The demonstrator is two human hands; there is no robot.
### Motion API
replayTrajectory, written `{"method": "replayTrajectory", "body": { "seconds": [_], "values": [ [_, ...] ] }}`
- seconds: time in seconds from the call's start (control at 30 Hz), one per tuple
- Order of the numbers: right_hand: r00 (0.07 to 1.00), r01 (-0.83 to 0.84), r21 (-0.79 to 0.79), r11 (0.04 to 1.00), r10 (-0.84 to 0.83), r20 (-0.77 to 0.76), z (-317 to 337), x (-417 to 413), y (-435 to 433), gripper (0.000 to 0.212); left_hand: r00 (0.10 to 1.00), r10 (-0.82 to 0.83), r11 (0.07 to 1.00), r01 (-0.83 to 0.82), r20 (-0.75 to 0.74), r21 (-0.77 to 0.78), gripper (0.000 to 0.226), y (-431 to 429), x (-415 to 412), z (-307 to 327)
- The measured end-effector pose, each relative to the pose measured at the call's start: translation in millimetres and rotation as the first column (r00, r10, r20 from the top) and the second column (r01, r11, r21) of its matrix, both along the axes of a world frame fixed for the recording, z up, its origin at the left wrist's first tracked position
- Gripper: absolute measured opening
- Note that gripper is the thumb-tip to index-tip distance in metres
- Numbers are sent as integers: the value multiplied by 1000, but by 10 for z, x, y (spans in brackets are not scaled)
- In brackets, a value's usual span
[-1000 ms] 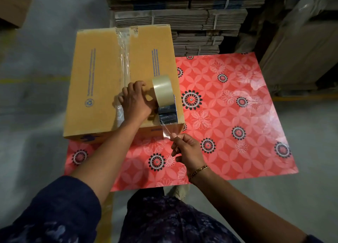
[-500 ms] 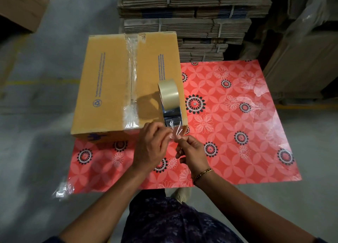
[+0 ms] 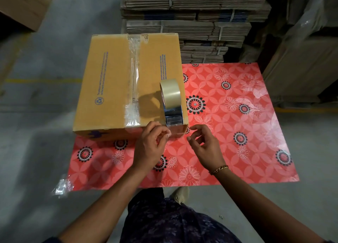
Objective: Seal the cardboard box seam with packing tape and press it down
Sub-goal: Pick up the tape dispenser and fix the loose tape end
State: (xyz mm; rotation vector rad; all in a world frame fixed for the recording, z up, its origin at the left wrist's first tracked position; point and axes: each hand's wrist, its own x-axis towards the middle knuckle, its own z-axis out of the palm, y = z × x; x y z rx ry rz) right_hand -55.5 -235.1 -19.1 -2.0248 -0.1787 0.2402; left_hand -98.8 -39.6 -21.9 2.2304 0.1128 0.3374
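Note:
A brown cardboard box point(image 3: 109, 81) sits on the far left part of a red flowered mat point(image 3: 237, 151). Clear packing tape point(image 3: 134, 74) runs along its top seam, wrinkled at the near end. A tape dispenser with its roll point(image 3: 171, 100) stands on the box's near right corner. My left hand point(image 3: 151, 147) is just below that corner, thumb and fingers pinched on the loose tape end hanging from the dispenser. To the right of the corner, my right hand point(image 3: 204, 144) hovers over the mat, fingers apart and curled, holding nothing.
Bundled stacks of flattened cardboard point(image 3: 192, 23) rise right behind the box. Another carton point(image 3: 23, 3) stands at the far left, and large wrapped cartons point(image 3: 301, 59) at the right. A crumpled bit of clear plastic point(image 3: 62, 187) lies at the mat's near left corner.
My left hand left the box top and came down to the tape end at the dispenser. My right hand let go of the tape end and drew off to the right.

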Motion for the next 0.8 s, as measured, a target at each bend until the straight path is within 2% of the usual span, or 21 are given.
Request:
{"method": "replayTrajectory", "body": {
  "seconds": [0.13,0.47,0.63,0.8],
  "values": [
    [975,-115,-156,981,142,171,10,94,39,23,1000,3,1000,-3,-7,-28,3,6,-1,-13],
    [922,-207,-279,938,282,267,37,283,99,9,999,-16,995,12,-40,-94,3,31,27,-35],
    [940,-260,-216,941,298,164,45,380,62,7,995,-10,981,-9,-99,-192,7,49,55,-21],
    [948,-306,-78,949,296,-117,171,534,65,4,955,-40,904,-91,-294,-418,6,73,96,-16]
  ]
}}
